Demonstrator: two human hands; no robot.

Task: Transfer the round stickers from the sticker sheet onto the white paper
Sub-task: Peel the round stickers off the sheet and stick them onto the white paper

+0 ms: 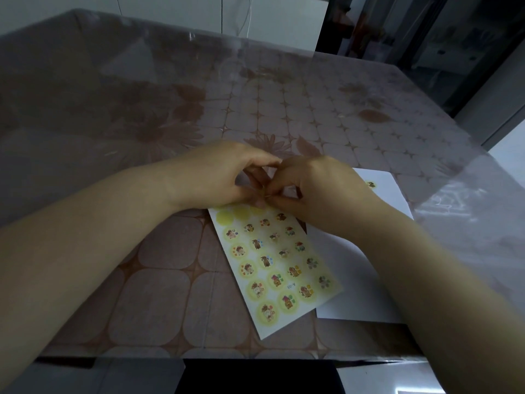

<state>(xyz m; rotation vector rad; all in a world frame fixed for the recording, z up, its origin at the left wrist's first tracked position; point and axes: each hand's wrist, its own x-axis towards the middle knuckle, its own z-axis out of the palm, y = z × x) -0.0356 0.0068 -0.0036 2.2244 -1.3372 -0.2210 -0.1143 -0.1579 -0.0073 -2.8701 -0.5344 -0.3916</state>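
2 hands meet at the far end of the sticker sheet: the left hand and right hand pinch together, but what they grip is hidden. Right of the pinch, 1 round sticker lies on the white paper.

Bare forearms, sleeveless, no rings

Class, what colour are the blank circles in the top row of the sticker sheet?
Plain yellow, no picture, on the sticker sheet; the head view shows it.

"A-03" on sticker sheet
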